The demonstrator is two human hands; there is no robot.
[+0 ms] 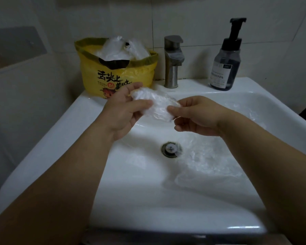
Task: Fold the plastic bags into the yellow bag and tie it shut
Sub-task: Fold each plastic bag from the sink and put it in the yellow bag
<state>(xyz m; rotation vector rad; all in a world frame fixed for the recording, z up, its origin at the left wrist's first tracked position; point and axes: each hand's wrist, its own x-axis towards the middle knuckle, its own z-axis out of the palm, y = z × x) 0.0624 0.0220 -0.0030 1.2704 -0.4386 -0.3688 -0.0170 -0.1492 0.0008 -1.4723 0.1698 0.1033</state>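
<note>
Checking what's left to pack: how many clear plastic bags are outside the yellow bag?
2: one folded bag pinched between the left hand and right hand over the sink; one loose bag lying in it right of the drain. More may lie under it.

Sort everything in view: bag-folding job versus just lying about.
Job: yellow printed plastic bag; bunched clear plastic bags inside it; crumpled clear plastic bag pinched by left hand and right hand; loose clear plastic bags in the white ceramic sink.
Lying about: steel tap; dark pump soap bottle; metal drain plug; the sink itself.
</note>
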